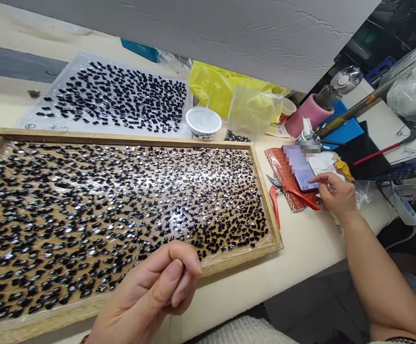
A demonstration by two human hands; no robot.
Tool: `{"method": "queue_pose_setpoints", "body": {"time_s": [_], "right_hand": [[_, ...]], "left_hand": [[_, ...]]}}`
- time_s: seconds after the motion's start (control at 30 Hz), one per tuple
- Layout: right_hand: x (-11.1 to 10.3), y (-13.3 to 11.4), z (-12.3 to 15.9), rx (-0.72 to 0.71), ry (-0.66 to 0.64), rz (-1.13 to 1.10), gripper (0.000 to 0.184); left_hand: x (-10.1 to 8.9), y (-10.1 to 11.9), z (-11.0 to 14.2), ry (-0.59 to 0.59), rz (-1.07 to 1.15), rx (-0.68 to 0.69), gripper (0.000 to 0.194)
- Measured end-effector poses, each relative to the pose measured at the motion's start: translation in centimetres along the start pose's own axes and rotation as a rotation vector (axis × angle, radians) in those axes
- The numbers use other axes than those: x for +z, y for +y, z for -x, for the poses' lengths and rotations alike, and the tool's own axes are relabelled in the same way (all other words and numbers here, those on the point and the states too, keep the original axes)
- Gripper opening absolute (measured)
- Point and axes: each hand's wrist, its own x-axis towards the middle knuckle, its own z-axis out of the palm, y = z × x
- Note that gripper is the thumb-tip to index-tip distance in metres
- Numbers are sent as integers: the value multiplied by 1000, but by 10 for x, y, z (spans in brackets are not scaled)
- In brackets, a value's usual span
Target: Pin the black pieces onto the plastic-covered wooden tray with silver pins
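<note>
My left hand (154, 291) is closed in front of the near edge of a wooden-framed tray (241, 260), thumb pressed against the curled fingers. Anything in that pinch is hidden. Rows of small shiny black pieces (122, 210) cover the tray under a glossy, film-like surface. On the right, my right hand (336, 193) holds nothing; its index finger touches the lower part of a lit phone (299, 162), and its other fingers are bent. The phone lies on a red patterned pouch (274, 156). Beside it are red-handled cutting pliers (275, 203).
Behind the tray, a plastic sheet (62, 86) carries more black pieces, next to a white bowl (204, 122). A yellow bag (211, 79) and a clear bag (252, 112) stand further back. A pink cylinder (310, 114) and blue box (346, 126) crowd the right. A grey-white panel (229, 33) overhangs.
</note>
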Motion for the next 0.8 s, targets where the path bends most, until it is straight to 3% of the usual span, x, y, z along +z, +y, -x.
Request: {"method": "queue_pose_setpoints", "body": {"time_s": [0.1, 0.33, 0.53, 0.7, 0.8], "right_hand": [[1, 0, 0, 7, -4, -11, 28], [2, 4, 0, 105, 187, -8, 27], [3, -5, 0, 29, 218, 10, 28], [4, -8, -8, -72, 195, -35, 35], [4, -9, -11, -43, 207, -16, 33]], "left_hand": [[2, 0, -1, 32, -18, 24, 21], [-2, 0, -1, 37, -105, 126, 27], [-3, 1, -1, 54, -106, 111, 28], [2, 2, -1, 29, 57, 49, 40], [3, 2, 0, 6, 88, 58, 54]]}}
